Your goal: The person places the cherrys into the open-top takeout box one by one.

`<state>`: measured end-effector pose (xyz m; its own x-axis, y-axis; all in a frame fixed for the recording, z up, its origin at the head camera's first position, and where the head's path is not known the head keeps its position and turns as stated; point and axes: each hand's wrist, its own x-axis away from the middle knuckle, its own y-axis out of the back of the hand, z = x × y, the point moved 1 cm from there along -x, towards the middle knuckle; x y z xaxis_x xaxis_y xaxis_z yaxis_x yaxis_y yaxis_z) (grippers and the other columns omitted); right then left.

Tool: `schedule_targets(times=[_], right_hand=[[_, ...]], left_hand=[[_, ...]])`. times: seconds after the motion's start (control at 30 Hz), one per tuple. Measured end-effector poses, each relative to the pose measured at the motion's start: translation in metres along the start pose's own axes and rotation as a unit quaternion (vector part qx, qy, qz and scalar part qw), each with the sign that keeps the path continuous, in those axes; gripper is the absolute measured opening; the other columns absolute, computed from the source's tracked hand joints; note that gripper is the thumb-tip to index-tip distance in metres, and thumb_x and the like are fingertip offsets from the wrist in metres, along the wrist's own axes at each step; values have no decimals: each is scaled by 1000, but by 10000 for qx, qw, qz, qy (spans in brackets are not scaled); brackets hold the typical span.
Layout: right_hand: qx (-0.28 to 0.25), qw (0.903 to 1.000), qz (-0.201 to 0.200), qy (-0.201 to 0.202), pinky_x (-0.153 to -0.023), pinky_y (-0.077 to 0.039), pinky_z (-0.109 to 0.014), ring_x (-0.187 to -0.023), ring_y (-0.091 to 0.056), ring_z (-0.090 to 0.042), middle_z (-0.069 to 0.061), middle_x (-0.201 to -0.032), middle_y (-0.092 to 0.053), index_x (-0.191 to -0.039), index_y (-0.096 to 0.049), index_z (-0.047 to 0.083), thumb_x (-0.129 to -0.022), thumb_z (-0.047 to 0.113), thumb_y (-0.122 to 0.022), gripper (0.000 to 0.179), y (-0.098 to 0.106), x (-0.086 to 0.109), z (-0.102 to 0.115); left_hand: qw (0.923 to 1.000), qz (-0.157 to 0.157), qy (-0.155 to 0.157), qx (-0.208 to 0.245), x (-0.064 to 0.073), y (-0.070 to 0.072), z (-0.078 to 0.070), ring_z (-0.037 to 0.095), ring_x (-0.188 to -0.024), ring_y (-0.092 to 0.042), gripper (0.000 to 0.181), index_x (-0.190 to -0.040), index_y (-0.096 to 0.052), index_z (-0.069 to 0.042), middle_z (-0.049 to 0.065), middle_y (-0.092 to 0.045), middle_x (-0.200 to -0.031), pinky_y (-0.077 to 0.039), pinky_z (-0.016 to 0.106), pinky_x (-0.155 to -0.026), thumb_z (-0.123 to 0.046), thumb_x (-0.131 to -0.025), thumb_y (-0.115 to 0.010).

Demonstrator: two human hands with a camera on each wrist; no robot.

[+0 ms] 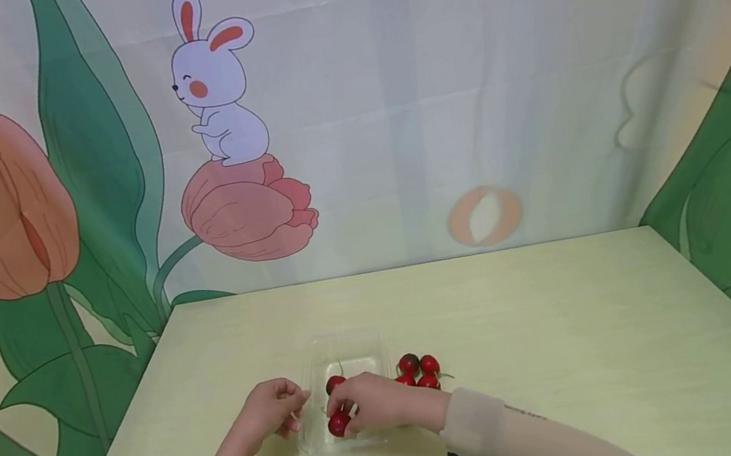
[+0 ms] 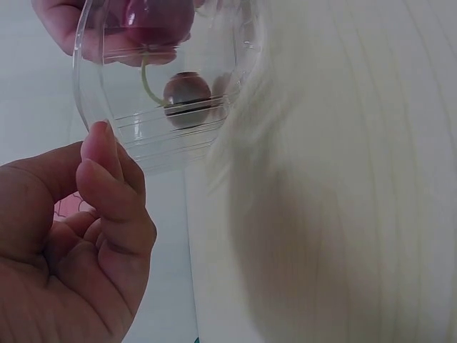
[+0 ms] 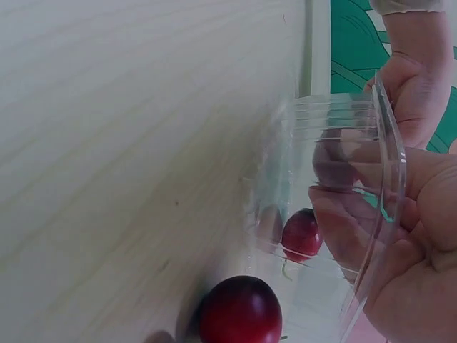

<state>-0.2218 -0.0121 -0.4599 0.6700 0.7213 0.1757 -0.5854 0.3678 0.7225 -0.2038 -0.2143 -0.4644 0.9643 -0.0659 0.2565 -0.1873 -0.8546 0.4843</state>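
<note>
A clear plastic box (image 1: 363, 440) stands on the table between my hands. With thumb and fingertip, my left hand (image 1: 269, 412) pinches the box's left rim, close up in the left wrist view. My right hand (image 1: 380, 399) reaches into the box and holds a red cherry (image 1: 339, 424) between thumb and fingers; through the plastic this cherry (image 3: 334, 161) looks dark in the right wrist view. Another cherry (image 1: 334, 382) with a green stem lies inside, also visible as a dark cherry (image 2: 187, 98) in the left wrist view.
Right of the box, several loose cherries (image 1: 429, 365) lie in a cluster, partly behind my right hand; one cherry (image 3: 241, 311) shows close up in the right wrist view. The pale wooden table (image 1: 570, 339) ends at a printed curtain (image 1: 359, 141) with tulips and a rabbit.
</note>
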Motion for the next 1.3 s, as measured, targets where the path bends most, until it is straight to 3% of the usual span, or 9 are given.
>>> schedule_targets(times=[1.07,1.3], right_hand=[[1085,9940,145,6,-81,-53,-15,-86,-63,1,7,-103,-75,-111,-75,15,-91,6,-75,22,-8,-5,3],[1105,9937,160,-33,-82,-53,-14,-85,-61,2,7,-103,-75,-111,-75,15,-92,5,-74,22,-8,-3,5]], left_hand=[[9999,19,-112,-16,3,0,-1,8,-50,-53,20,-95,-62,5,0,-56,-69,-47,22,-49,-14,-101,-62],[9999,6,-135,-6,1,-1,-1,7,-49,-53,19,-93,-62,4,-1,-56,-68,-46,22,-48,-13,-100,-62]])
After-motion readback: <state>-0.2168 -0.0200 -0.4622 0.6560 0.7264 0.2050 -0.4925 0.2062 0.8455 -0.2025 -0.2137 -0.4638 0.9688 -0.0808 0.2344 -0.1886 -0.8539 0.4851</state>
